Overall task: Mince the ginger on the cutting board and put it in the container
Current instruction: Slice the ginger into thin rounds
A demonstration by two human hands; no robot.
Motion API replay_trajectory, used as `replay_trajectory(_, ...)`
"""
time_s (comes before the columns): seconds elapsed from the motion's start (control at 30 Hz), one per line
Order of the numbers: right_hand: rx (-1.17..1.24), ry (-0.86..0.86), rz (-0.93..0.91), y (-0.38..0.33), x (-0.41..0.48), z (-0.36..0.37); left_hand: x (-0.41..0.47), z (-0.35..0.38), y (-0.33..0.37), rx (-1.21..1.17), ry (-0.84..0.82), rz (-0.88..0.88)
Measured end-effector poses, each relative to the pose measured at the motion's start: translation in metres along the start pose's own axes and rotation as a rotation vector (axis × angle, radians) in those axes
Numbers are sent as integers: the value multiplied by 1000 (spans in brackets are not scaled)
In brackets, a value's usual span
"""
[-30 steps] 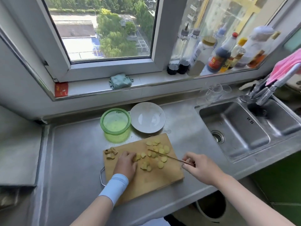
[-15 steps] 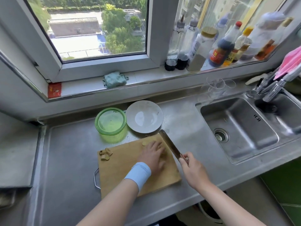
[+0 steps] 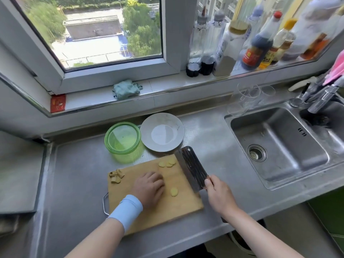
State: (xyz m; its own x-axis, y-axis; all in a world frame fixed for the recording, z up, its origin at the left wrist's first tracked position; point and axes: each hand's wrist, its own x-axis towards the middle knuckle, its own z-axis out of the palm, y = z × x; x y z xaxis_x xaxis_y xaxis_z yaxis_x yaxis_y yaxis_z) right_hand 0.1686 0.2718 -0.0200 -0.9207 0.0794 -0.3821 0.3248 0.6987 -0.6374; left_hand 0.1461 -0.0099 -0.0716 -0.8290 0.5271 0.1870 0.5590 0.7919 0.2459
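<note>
The left hand (image 3: 149, 189) has shifted leftward on the cutting board (image 3: 167, 211), fingers curled; any grasp is indeterminable. To its right, the right hand (image 3: 219, 197) grips the cleaver (image 3: 191, 168).

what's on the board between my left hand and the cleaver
A single ginger slice lies on bare cutting board between the left hand and the cleaver, shown in the head view.

A person, seen only from the forearms down, wore a pale blue fabric wristband (image 3: 128, 211), a smooth, tube-shaped cuff that fitted snugly around the wrist just behind the left hand (image 3: 149, 189). Both forearms were bare to the frame's lower edge, and the right hand (image 3: 218, 196) was likewise uncovered.
</note>
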Motion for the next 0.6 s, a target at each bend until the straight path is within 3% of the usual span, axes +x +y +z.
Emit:
replay_trajectory(0.1, 53, 23, 18, 3, -2, 3, 27, 1, 9, -75, 29, -156)
replay_trajectory(0.2, 82, 37, 46, 8, -2, 3, 66, 16, 14, -106, -97, -197)
replay_trajectory(0.27, 87, 31, 51, 11, -2, 0, 72, 23, 10, -83, -160, -168)
replay_trajectory(0.43, 98, -40, 43, 15, 6, -3, 32, 20, -1, -54, -71, -88)
replay_trajectory(0.6, 68, -150, -5, 7, 21, -3, 14, 14, 39, 17, -112, -87)
